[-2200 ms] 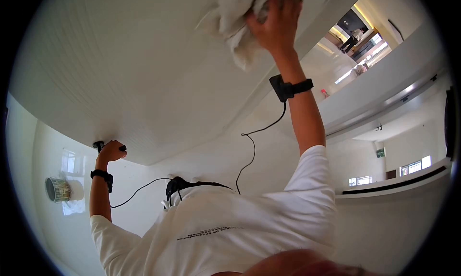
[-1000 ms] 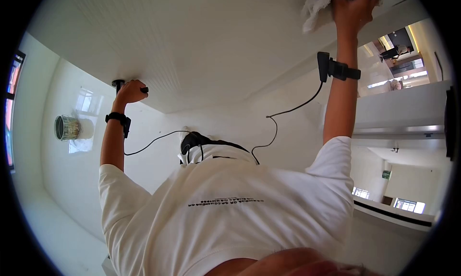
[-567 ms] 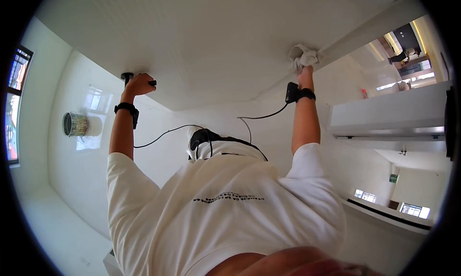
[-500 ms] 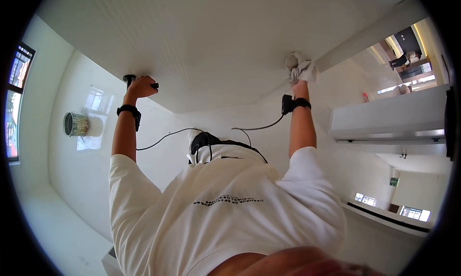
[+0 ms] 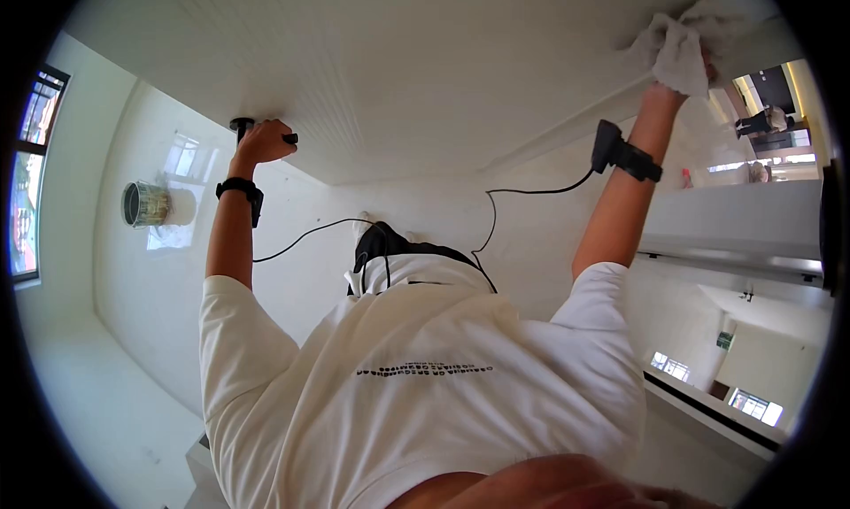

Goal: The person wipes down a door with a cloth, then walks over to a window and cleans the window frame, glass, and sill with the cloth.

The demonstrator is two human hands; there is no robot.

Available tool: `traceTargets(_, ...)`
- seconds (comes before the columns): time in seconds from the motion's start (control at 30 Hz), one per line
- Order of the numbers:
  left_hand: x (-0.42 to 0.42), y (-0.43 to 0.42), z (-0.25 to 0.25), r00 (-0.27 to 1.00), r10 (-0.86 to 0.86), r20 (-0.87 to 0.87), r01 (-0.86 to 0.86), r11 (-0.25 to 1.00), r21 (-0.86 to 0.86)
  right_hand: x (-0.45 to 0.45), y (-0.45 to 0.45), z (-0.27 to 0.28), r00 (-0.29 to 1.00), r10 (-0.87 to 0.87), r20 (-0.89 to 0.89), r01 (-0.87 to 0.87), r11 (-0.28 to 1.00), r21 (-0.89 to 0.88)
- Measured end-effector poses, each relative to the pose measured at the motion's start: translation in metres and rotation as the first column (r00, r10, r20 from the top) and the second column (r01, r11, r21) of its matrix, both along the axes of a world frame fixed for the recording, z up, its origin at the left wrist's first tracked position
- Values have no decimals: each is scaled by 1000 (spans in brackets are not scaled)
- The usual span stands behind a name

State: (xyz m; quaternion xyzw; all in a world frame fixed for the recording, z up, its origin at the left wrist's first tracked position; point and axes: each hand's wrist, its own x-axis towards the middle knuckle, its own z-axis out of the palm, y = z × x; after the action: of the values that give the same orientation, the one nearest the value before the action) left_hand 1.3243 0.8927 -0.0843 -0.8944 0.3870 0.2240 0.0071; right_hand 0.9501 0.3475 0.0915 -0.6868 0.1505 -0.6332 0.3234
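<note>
My left hand is closed around a black door handle at the left edge of a pale door with fine grooves. Up at the right, my right hand presses a crumpled white cloth against the door near its far edge. The cloth covers most of the fingers. Each wrist wears a black strap with a small device, and a cable runs from each one toward my waist.
A bucket stands on the glossy floor to the left, below a barred window. At the right, an opening shows another room with a person in it.
My right hand has moved up and to the right across the door with the cloth. My left hand stays on the handle, and the view has shifted slightly.
</note>
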Motion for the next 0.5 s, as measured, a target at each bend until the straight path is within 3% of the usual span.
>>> traceTargets(0.03,0,0,-1,1000,-4,5,4,1000,-17,11,14,41,970,-240,33,243,963,-116)
traceTargets(0.1,-1,-1,0,1000,-7,1,7,1000,-21,26,45,76,910,-400,104,414,880,-235)
traceTargets(0.13,-1,-2,2,1000,-6,-6,5,1000,-9,36,48,77,763,-631,141,614,638,-465)
traceTargets(0.17,-1,-3,4,1000,-1,-11,2,1000,4,43,51,76,564,-789,242,703,306,-642)
traceTargets(0.27,-2,-4,4,1000,-13,-17,13,1000,18,48,75,38,647,-749,-147,448,529,-721)
traceTargets(0.3,-2,-4,4,1000,-14,-28,15,999,36,55,94,13,761,-602,-240,395,724,-565)
traceTargets(0.33,-2,-5,4,999,-13,-37,15,999,52,60,103,-12,769,-608,-198,400,699,-593)
traceTargets(0.43,-3,-7,8,999,-25,-21,26,998,62,62,132,-94,715,-628,-308,441,746,-499)
traceTargets(0.5,-2,-6,6,999,-30,-19,31,998,56,57,150,-149,674,-587,-449,481,809,-338)
